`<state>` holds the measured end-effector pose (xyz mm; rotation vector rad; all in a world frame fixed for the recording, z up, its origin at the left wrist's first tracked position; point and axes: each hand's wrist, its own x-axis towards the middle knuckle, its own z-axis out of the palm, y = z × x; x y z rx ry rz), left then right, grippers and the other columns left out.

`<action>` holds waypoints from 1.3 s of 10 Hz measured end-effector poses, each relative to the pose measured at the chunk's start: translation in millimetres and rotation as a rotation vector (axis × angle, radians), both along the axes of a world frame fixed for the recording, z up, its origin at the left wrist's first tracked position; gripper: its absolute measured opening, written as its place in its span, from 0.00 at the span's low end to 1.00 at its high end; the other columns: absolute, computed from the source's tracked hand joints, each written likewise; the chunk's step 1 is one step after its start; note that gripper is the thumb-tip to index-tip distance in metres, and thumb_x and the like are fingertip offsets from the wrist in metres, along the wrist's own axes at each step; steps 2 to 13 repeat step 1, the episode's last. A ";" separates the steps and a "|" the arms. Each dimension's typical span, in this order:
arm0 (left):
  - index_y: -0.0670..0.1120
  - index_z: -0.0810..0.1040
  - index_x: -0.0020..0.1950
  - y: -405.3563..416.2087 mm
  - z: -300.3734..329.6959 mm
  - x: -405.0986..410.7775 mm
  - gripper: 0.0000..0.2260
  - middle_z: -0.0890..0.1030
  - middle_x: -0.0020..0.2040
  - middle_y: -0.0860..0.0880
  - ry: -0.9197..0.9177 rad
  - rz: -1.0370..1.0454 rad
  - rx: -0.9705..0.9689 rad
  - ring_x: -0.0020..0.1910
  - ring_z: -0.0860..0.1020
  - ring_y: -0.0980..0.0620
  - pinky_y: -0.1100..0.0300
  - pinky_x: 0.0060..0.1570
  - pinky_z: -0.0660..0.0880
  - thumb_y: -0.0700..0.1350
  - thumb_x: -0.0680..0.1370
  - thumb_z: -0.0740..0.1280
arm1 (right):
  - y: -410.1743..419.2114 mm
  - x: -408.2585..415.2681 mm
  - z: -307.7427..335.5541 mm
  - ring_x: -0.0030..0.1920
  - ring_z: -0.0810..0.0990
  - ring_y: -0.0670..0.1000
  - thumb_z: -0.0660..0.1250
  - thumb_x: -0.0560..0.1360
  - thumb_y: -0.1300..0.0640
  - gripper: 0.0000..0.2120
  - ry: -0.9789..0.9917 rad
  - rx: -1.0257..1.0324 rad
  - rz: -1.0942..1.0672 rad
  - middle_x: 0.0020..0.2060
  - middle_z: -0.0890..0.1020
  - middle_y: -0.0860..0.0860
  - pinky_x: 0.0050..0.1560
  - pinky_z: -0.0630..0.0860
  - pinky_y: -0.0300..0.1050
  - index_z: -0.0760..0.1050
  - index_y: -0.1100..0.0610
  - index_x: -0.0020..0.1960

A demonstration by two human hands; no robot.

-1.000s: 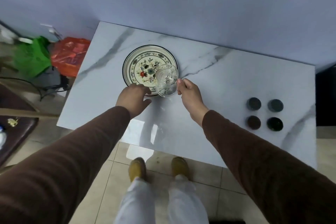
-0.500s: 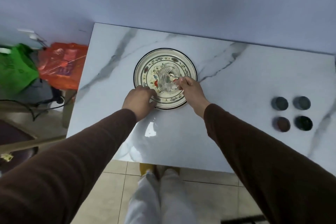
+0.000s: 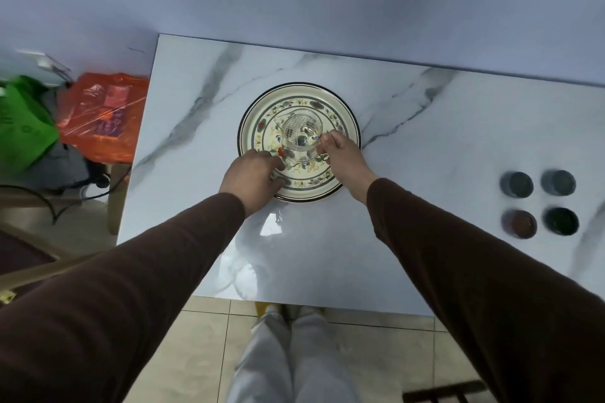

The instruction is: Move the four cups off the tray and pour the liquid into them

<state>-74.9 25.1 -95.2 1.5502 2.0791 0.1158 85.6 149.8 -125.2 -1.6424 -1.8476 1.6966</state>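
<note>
Four cups [image 3: 517,185] stand right, off the tray [image 3: 342,121]; the pitcher [image 3: 299,134] sits on it.
The right hand [image 3: 340,159] fingers [image 3: 327,138] pinch its handle, the left hand [image 3: 252,177] grips the rim; whether the cups are filled is unclear.

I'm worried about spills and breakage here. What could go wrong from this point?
1. The glass pitcher stands on the tray, held only by the right hand's pinch grip; a careless release could tip it.
2. The left hand holds the tray's near rim; a tug could shift the tray and rock the pitcher.
3. The four cups sit close together at the right; a passing sleeve could knock one.
</note>
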 end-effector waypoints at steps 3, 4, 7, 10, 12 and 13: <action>0.47 0.81 0.59 1.7 -1.3 3.0 0.14 0.82 0.55 0.45 0.011 0.005 -0.011 0.57 0.76 0.42 0.52 0.55 0.73 0.49 0.75 0.69 | 3.9 -3.1 -1.2 0.47 0.76 0.54 0.54 0.84 0.52 0.18 -0.024 0.050 0.037 0.52 0.78 0.57 0.50 0.72 0.47 0.75 0.65 0.49; 0.47 0.81 0.59 1.7 -1.3 3.0 0.14 0.82 0.55 0.45 0.011 0.005 -0.011 0.57 0.76 0.42 0.52 0.55 0.73 0.49 0.75 0.69 | 3.9 -3.1 -1.2 0.47 0.76 0.54 0.54 0.84 0.52 0.18 -0.024 0.050 0.037 0.52 0.78 0.57 0.50 0.72 0.47 0.75 0.65 0.49; 0.47 0.81 0.59 1.7 -1.3 3.0 0.14 0.82 0.55 0.45 0.011 0.005 -0.011 0.57 0.76 0.42 0.52 0.55 0.73 0.49 0.75 0.69 | 3.9 -3.1 -1.2 0.47 0.76 0.54 0.54 0.84 0.52 0.18 -0.024 0.050 0.037 0.52 0.78 0.57 0.50 0.72 0.47 0.75 0.65 0.49; 0.47 0.81 0.59 1.7 -1.3 3.0 0.14 0.82 0.55 0.45 0.011 0.005 -0.011 0.57 0.76 0.42 0.52 0.55 0.73 0.49 0.75 0.69 | 3.9 -3.1 -1.2 0.47 0.76 0.54 0.54 0.84 0.52 0.18 -0.024 0.050 0.037 0.52 0.78 0.57 0.50 0.72 0.47 0.75 0.65 0.49; 0.47 0.81 0.59 1.7 -1.3 3.0 0.14 0.82 0.55 0.45 0.011 0.005 -0.011 0.57 0.76 0.42 0.52 0.55 0.73 0.49 0.75 0.69 | 3.9 -3.1 -1.2 0.47 0.76 0.54 0.54 0.84 0.52 0.18 -0.024 0.050 0.037 0.52 0.78 0.57 0.50 0.72 0.47 0.75 0.65 0.49; 0.47 0.81 0.59 1.7 -1.3 3.0 0.14 0.82 0.55 0.45 0.011 0.005 -0.011 0.57 0.76 0.42 0.52 0.55 0.73 0.49 0.75 0.69 | 3.9 -3.1 -1.2 0.47 0.76 0.54 0.54 0.84 0.52 0.18 -0.024 0.050 0.037 0.52 0.78 0.57 0.50 0.72 0.47 0.75 0.65 0.49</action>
